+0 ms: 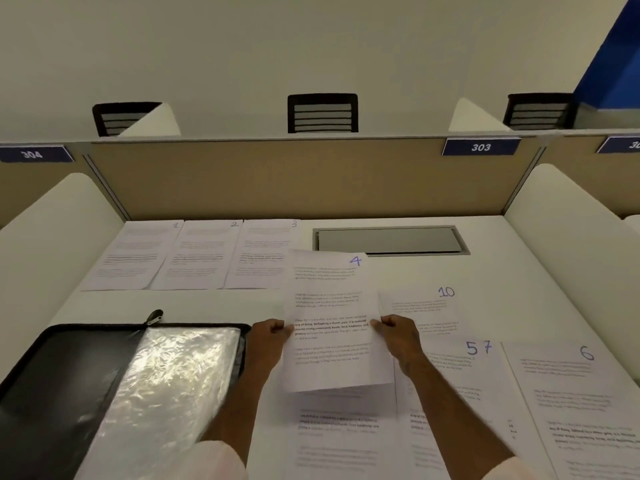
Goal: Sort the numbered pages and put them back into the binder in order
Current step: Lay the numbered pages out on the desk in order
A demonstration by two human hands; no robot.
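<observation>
Presently, page 4 (332,306) is held up above the desk (207,303) at its two side edges. Its left edge is pinched by the left hand (268,336) and its right edge by the right hand (394,332), the fingers of both being curled closed round the paper.

Eight pages with readable handwritten numbers can be counted. Three are laid side by side in a row at the far left of the desk: page 1 (135,258), page 2 (201,258) and page 3 (263,254). Page 10 (426,310) is seen just right of the held sheet. Three more are spread at the near right: page 5 (450,362), overlapping page 7 (493,358) so that only a strip of the latter shows, and page 6 (581,393) beside them. One further sheet (336,438) is lying beneath page 4, its number hidden.

One black zipped binder (62,368) is lying open at the near left, with its clear plastic sleeves (173,375) exposed. One grey hatch (388,240) is set into the back of the desk. Three dark chairs (322,114) are visible beyond the partition.
</observation>
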